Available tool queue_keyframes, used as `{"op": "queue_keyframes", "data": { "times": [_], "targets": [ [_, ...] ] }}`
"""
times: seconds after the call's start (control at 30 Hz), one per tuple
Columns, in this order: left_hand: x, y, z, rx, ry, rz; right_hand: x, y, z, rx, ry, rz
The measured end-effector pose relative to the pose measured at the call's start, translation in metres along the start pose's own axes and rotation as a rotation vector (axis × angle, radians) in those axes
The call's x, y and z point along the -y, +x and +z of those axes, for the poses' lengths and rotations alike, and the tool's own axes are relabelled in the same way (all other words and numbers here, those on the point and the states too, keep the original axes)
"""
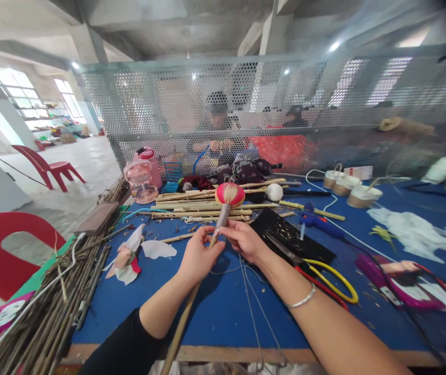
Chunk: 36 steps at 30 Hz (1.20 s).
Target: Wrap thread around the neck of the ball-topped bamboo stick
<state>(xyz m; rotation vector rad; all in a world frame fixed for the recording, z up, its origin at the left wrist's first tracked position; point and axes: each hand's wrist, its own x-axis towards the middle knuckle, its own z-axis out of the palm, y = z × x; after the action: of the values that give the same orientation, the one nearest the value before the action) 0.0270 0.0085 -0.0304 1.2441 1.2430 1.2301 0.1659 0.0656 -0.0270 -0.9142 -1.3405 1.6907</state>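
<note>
My left hand (199,252) is closed around a long wooden stick (186,317) that slants down past the table's front edge. At its far end sits a round red head with a pale, bristly centre (231,194). Below this head, a grey-brown wrapping (223,215) covers the neck. My right hand (242,238) pinches the lower end of that wrapping, its fingertips close to those of my left. Thin wires (251,307) hang beneath my right hand towards the front edge. Scissors with red and yellow handles (336,281) lie beside my right forearm.
Bamboo sticks (191,205) and a white ball (274,192) lie behind my hands. A blue glue gun (320,221) rests near a black sheet (272,229). Scraps (127,258) lie left, beside bundled twigs (62,302). Paper cups (363,195) stand right. A person (217,125) sits behind the perforated screen (148,99).
</note>
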Motion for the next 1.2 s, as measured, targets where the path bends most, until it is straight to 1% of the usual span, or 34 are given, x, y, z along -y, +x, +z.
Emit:
{"op": "queue_keyframes", "data": {
  "times": [0.1, 0.2, 0.33, 0.4, 0.47, 0.57, 0.67, 0.73, 0.8, 0.83, 0.9, 0.93, 0.97, 1.0, 1.1, 1.13, 1.2],
  "targets": [
    [0.004, 0.002, -0.003, -0.008, -0.016, 0.029, 0.000, -0.001, 0.004, 0.001, 0.010, -0.041],
    [0.002, 0.006, -0.006, -0.022, -0.062, 0.039, -0.001, -0.003, 0.003, -0.039, -0.002, -0.051],
    [-0.006, 0.006, -0.008, -0.017, -0.126, 0.001, 0.001, -0.006, -0.002, -0.113, -0.042, -0.100],
    [-0.011, 0.003, -0.006, -0.001, -0.189, -0.012, 0.004, -0.008, 0.000, -0.138, -0.020, -0.124],
    [-0.014, 0.000, -0.005, 0.016, -0.271, -0.013, 0.008, -0.010, 0.004, -0.141, 0.010, -0.117],
    [-0.019, -0.004, -0.004, 0.072, -0.399, -0.037, 0.012, -0.013, 0.009, -0.107, 0.056, -0.096],
    [-0.021, -0.006, -0.004, 0.169, -0.518, -0.085, 0.015, -0.014, 0.009, -0.050, 0.109, -0.106],
    [-0.020, -0.005, -0.004, 0.226, -0.588, -0.126, 0.016, -0.015, 0.007, 0.020, 0.142, -0.113],
    [-0.016, -0.003, -0.004, 0.262, -0.620, -0.199, 0.014, -0.014, 0.004, 0.100, 0.148, -0.096],
    [-0.014, -0.002, -0.003, 0.278, -0.607, -0.246, 0.011, -0.013, 0.002, 0.122, 0.135, -0.081],
    [-0.008, -0.001, 0.000, 0.281, -0.517, -0.336, 0.006, -0.010, 0.000, 0.103, 0.084, -0.049],
    [-0.006, -0.001, 0.002, 0.264, -0.442, -0.359, 0.003, -0.008, 0.000, 0.072, 0.050, -0.035],
    [-0.004, -0.001, 0.004, 0.209, -0.360, -0.351, 0.001, -0.007, 0.000, 0.041, 0.018, -0.018],
    [-0.003, -0.002, 0.007, 0.155, -0.271, -0.300, -0.001, -0.006, 0.001, 0.021, -0.005, 0.000],
    [-0.002, -0.005, 0.010, -0.005, -0.031, -0.056, -0.002, -0.005, 0.006, 0.013, -0.022, 0.011],
    [-0.002, -0.006, 0.010, -0.036, 0.021, 0.008, -0.002, -0.005, 0.007, 0.014, -0.022, -0.004],
    [-0.001, -0.005, 0.007, -0.062, 0.067, 0.066, -0.001, -0.006, 0.008, 0.011, -0.036, -0.040]
  ]
}}
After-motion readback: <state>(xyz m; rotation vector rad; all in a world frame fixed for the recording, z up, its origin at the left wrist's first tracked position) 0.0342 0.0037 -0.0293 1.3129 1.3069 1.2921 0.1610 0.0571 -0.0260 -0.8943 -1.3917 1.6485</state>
